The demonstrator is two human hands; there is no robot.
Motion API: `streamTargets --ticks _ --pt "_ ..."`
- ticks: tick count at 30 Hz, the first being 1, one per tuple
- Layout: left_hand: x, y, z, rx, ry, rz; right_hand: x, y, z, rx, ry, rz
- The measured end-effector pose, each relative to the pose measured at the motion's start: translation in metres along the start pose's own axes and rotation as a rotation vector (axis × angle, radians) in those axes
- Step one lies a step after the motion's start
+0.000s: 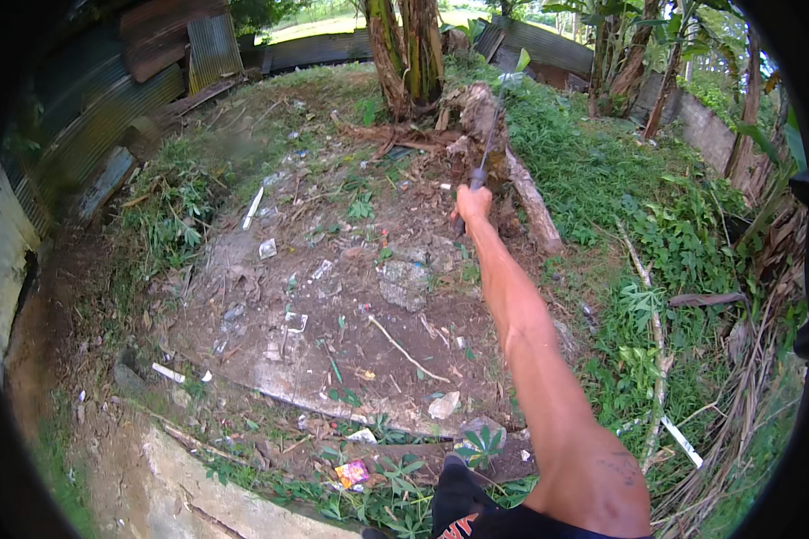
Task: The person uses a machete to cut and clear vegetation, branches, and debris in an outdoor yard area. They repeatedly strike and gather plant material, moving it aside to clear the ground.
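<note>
At the end of my outstretched arm, my right hand (pixel 473 201) is closed around the dark handle of a long-bladed tool (pixel 491 138), likely a machete. Its thin blade points up and away, passing in front of a rotting stump (pixel 475 111); whether it touches the wood I cannot tell. Beyond the tip area is a pale blurred patch. A fallen log (pixel 532 199) lies just right of the hand. My left hand is out of view. Before me spreads bare soil (pixel 337 296) scattered with litter, leaves and a pale stick (pixel 408 349).
Banana-like trunks (pixel 421 54) rise behind the stump. Rusty corrugated sheets (pixel 212 50) line the far left. Low green plants (pixel 566 155) cover the right, beside a long branch (pixel 659 343). A concrete edge (pixel 202 465) and a half-buried stone (pixel 404 284) are nearer.
</note>
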State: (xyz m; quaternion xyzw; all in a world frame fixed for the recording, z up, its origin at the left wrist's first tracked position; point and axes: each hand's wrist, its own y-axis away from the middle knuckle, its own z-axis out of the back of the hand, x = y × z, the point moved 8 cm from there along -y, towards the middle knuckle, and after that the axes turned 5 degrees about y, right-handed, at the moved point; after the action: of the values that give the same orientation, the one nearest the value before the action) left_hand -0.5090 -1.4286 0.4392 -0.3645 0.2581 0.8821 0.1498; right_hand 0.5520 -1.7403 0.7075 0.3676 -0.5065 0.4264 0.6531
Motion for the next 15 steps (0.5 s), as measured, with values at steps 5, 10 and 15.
streamTargets --ticks 5,10,15 --pt "0.012 0.000 0.000 0.121 0.219 0.039 -0.021 -0.020 0.009 0.068 -0.057 0.068" --pt "0.029 0.000 0.014 0.132 0.260 0.227 -0.026 -0.004 0.015 0.053 0.000 0.030" --pt "0.025 -0.002 0.019 0.204 0.251 0.228 0.016 0.026 0.043 -0.136 0.094 0.132"
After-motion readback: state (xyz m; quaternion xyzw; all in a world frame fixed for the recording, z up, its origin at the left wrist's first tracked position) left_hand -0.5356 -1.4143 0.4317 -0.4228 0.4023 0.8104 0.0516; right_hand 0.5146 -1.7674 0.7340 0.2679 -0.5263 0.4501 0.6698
